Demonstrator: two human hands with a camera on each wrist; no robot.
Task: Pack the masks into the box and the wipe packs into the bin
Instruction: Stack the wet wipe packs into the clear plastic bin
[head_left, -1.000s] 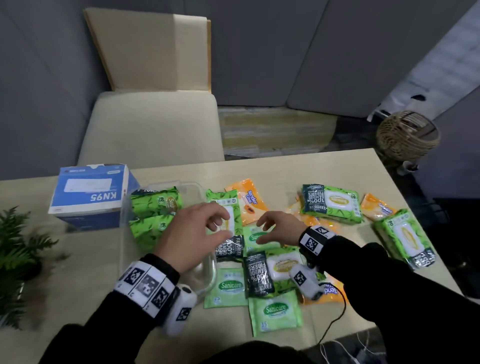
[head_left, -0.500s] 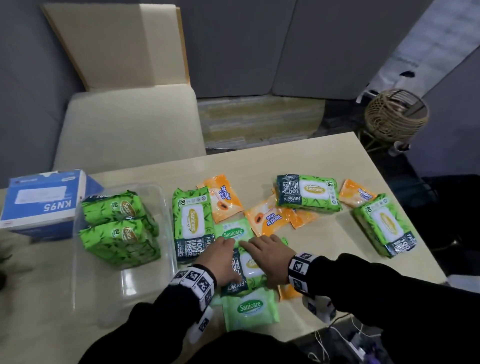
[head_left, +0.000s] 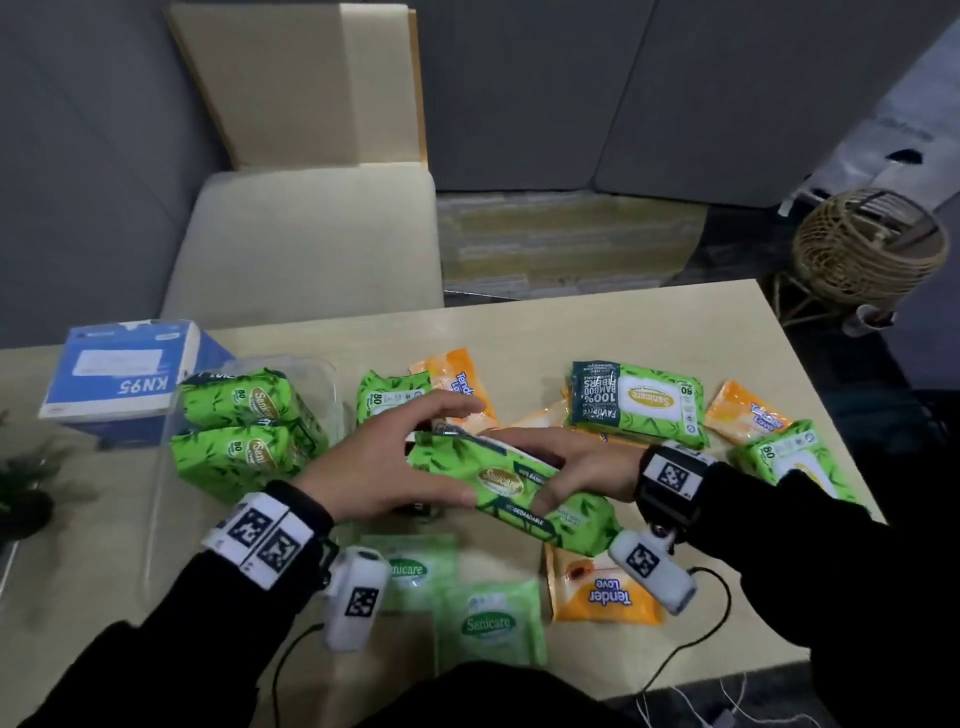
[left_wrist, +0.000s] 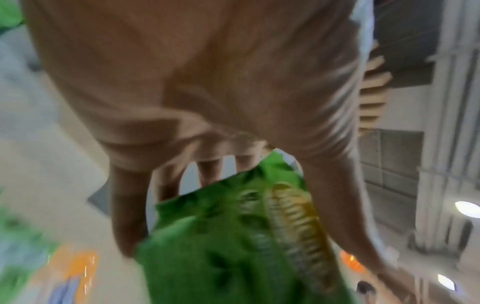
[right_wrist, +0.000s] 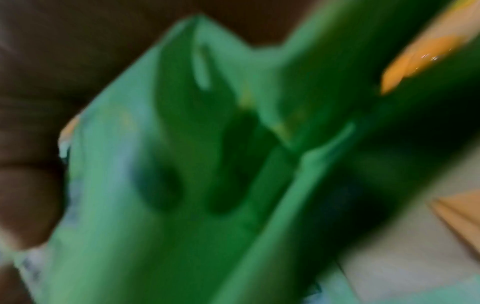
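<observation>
Both hands hold one large green wipe pack (head_left: 498, 483) just above the table. My left hand (head_left: 384, 462) grips its left end between thumb and fingers, and my right hand (head_left: 576, 467) grips its right half. The left wrist view shows the same pack (left_wrist: 233, 246) under the left hand (left_wrist: 207, 102); in the right wrist view it (right_wrist: 207, 164) is a blur. The clear bin (head_left: 156, 519) at the left holds two green packs (head_left: 244, 405). Behind it stands the blue KN95 box (head_left: 124, 374), shut. No loose masks are in sight.
Several packs lie loose on the table: large green ones (head_left: 639, 400), orange ones (head_left: 602, 592), small pale green ones (head_left: 488, 623). A plant (head_left: 21, 483) is at the far left, a chair (head_left: 301, 249) behind the table, a wicker basket (head_left: 867, 244) on the floor to the right.
Half a second ago both hands lay on a green pack on the table. Now that pack is lifted and turned lengthwise between them.
</observation>
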